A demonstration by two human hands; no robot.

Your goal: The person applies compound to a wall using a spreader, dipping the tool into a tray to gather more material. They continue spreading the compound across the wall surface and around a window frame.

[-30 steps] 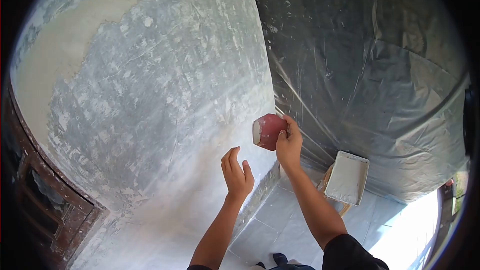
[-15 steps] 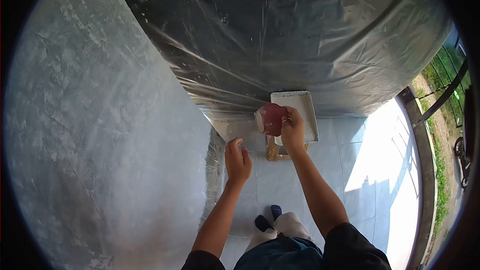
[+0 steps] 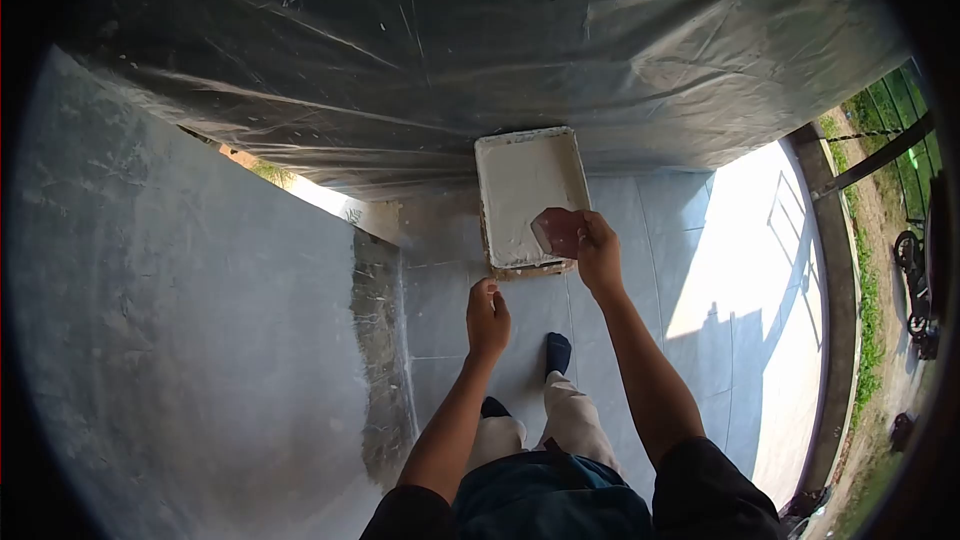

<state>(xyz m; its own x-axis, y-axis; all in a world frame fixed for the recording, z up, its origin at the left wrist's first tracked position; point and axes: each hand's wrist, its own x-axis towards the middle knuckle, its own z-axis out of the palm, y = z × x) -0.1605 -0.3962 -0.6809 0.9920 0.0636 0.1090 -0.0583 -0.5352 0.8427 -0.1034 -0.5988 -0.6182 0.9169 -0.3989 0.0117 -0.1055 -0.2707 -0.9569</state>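
My right hand [image 3: 600, 252] grips a dark red, flat scraper [image 3: 560, 232] by its right side; its left edge is pale. The scraper is over the lower right part of a shallow rectangular tray [image 3: 580, 172] holding a whitish paste [image 3: 525, 185]. Beneath the tray, part of a wooden stand [image 3: 530, 274] shows. My left hand [image 3: 487, 320] is below the tray's lower left corner, fingers curled together; whether anything is between them cannot be made out.
A grey plastered wall [image 3: 220, 310] fills the left side. Dark plastic sheeting [image 3: 480, 50] hangs across the top. Grey tiles [image 3: 630, 310] cover the floor, sunlit at right beside a low kerb [image 3: 838, 390]. Outside are grass and a parked motorcycle [image 3: 912, 280].
The view has shifted, and the tray appears higher and further left, showing more fully. The scraper is now over the tray's lower part. My feet have moved apart, one forward.
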